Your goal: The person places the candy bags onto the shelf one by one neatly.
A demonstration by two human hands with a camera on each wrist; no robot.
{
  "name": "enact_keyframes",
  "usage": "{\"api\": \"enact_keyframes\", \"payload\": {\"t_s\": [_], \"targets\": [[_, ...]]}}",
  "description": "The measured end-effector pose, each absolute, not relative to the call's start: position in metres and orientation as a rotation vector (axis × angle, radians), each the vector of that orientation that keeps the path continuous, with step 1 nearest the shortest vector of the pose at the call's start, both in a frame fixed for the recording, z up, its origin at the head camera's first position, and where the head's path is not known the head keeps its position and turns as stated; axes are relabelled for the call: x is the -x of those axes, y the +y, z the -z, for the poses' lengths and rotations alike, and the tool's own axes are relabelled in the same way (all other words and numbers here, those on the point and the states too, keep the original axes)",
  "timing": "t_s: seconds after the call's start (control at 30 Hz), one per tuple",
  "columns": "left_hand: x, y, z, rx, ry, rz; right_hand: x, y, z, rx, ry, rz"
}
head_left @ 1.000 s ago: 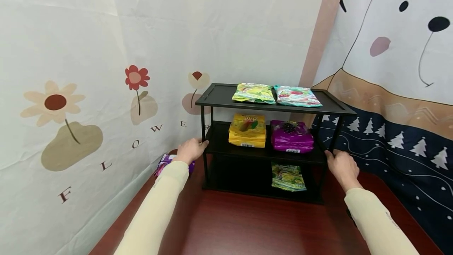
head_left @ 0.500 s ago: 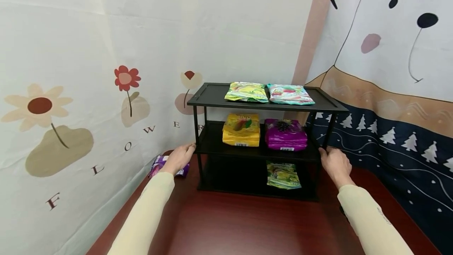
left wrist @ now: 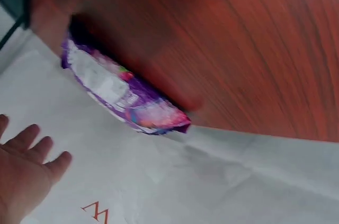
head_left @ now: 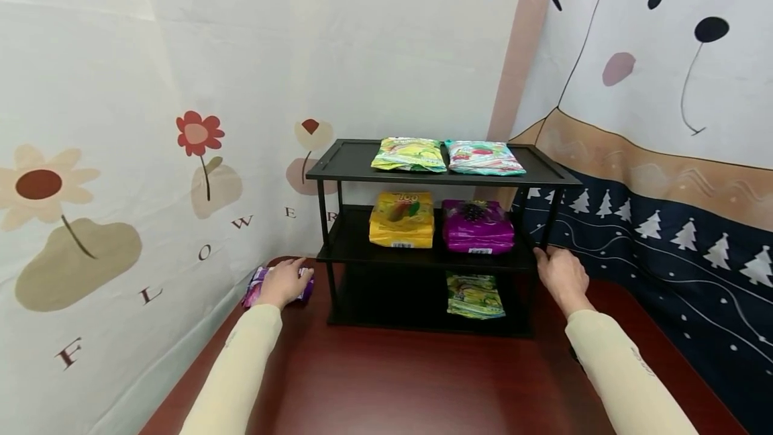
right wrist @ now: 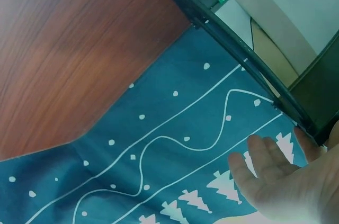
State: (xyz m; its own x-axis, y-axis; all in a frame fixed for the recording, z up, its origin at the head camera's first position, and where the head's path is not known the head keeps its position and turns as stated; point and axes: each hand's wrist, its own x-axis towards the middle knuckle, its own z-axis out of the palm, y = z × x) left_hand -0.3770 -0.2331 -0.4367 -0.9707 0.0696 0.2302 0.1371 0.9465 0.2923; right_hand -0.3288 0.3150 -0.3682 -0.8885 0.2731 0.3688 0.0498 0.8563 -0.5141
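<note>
A black three-tier shelf rack (head_left: 417, 260) stands on the red-brown table. My left hand (head_left: 282, 282) is off the rack's left side, fingers loosely extended, holding nothing. Behind it, a purple packet (head_left: 306, 287) lies against the wall, partly hidden; the left wrist view shows the packet (left wrist: 116, 89) lying apart from the hand (left wrist: 29, 176). My right hand (head_left: 563, 277) holds the right front post at middle-shelf height. In the right wrist view that hand's (right wrist: 286, 176) thumb and index finger lie around the post, its other fingers loosely extended.
On the top shelf lie a yellow-green packet (head_left: 410, 155) and a teal-white packet (head_left: 484, 158). A yellow mango bag (head_left: 401, 220) and a purple bag (head_left: 477, 227) stand on the middle shelf. A green packet (head_left: 474, 296) lies at the bottom. Fabric walls border the table (head_left: 417, 381).
My left hand has let go of the rack's left post and moved away to the left. The right hand stays at the right post. The head view has turned slightly right.
</note>
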Motion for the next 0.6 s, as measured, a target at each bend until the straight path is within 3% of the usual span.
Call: {"api": "enact_keyframes", "payload": {"t_s": [0.23,0.6], "targets": [[0.369,-0.251,0.451,-0.021,-3.093,0.311,0.33,0.31,0.367,0.243,-2.599,-0.72],[0.355,-0.258,0.469,-0.062,-3.197,0.316,0.332,0.304,0.368,0.217,-2.592,-0.708]]}}
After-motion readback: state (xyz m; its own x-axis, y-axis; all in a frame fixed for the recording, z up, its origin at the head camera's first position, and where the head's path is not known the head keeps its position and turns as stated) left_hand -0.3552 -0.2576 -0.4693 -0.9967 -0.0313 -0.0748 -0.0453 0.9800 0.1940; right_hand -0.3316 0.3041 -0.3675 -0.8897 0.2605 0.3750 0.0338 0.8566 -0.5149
